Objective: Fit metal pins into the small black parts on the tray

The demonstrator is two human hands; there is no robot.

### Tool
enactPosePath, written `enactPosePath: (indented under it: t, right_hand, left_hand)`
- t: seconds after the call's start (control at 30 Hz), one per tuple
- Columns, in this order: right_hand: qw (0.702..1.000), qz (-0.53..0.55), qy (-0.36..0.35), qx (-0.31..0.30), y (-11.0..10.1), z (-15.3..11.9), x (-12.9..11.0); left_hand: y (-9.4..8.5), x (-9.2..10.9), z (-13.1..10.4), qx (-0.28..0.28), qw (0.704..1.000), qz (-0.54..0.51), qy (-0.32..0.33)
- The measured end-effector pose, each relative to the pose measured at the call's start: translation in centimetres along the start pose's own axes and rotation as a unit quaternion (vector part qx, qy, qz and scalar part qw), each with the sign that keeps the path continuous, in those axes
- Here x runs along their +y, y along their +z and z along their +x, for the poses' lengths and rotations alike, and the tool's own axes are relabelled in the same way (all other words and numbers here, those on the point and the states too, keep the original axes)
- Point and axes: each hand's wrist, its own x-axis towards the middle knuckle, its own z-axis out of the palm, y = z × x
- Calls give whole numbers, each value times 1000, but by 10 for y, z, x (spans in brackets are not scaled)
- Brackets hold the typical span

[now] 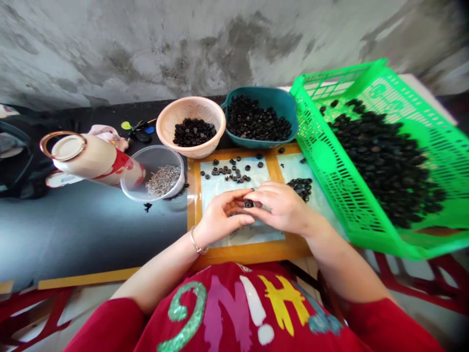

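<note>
Between the fingertips of both hands sits a small round black part (248,203) with a hole in its middle. My left hand (223,215) holds it from the left, fingers and thumb closing in on it. From the other side my right hand (284,205) pinches the same part. Just beyond the hands, several loose black parts (234,171) lie on a pale sheet (214,193) taped to the table. A small heap of black rings (301,188) is beside my right hand. Whether a pin is also in the fingers, I cannot make out.
A clear tub (152,151) of metal pins stands left of the sheet, by a cream flask (88,156). Behind are a peach bowl (161,122) and a teal basin (289,110) with black parts. A green crate (330,181) of black pieces stands right, near my right forearm.
</note>
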Motion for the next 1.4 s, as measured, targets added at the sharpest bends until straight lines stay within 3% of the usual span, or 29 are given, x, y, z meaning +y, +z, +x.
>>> enactPosePath:
  t: [0.23, 0.47, 0.57, 0.67, 0.83, 0.93, 1.13, 1.27, 1.4]
  right_hand:
    - [999, 44, 24, 11, 10, -9, 8]
    - [998, 52, 33, 11, 15, -15, 10]
    - [998, 44, 35, 9, 12, -14, 8]
    - [999, 34, 15, 6, 6, -11, 5]
    - [999, 1, -5, -46, -4, -9, 1]
    - [997, -25, -26, -66, -7, -10, 1]
    - [997, -42, -24, -66, -6, -12, -2]
    - [999, -16, 42, 16, 3, -12, -5]
    - [995, 7, 63, 79, 16, -14, -5]
  left_hand:
    - [-5, -7, 1, 28, 967, 237, 90]
    - [-6, -6, 1, 10, 952, 287, 107]
    - [-4, -4, 2, 7, 975, 212, 73]
    - [-3, -1, 5, 18, 999, 50, -1]
    - [-5, 3, 8, -17, 983, -110, -145]
    - [-6, 3, 8, -41, 969, -161, -182]
    - [-5, 4, 8, -55, 958, -204, -197]
    - [-1, 3, 8, -13, 963, -217, -157]
    - [3, -3, 8, 51, 968, -227, -97]
